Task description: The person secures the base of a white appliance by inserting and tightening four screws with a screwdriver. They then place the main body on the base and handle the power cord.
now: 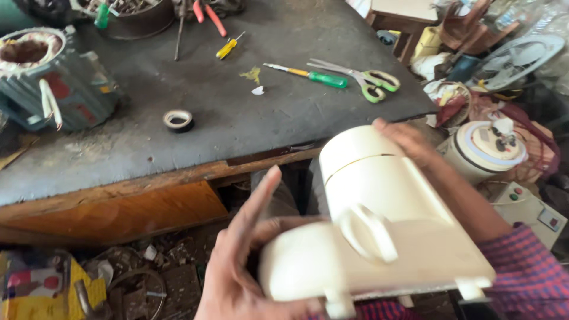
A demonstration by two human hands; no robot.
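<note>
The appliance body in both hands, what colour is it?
Cream-white all over, in the head view: appliance body.

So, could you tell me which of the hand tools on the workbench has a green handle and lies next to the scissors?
The green-handled screwdriver, its handle almost touching the green scissors. The small screwdriver further back is yellow, and the pliers have red grips.

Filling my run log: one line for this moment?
left hand: holds cream plastic appliance base | right hand: grips its far end | above grey workbench edge
</note>
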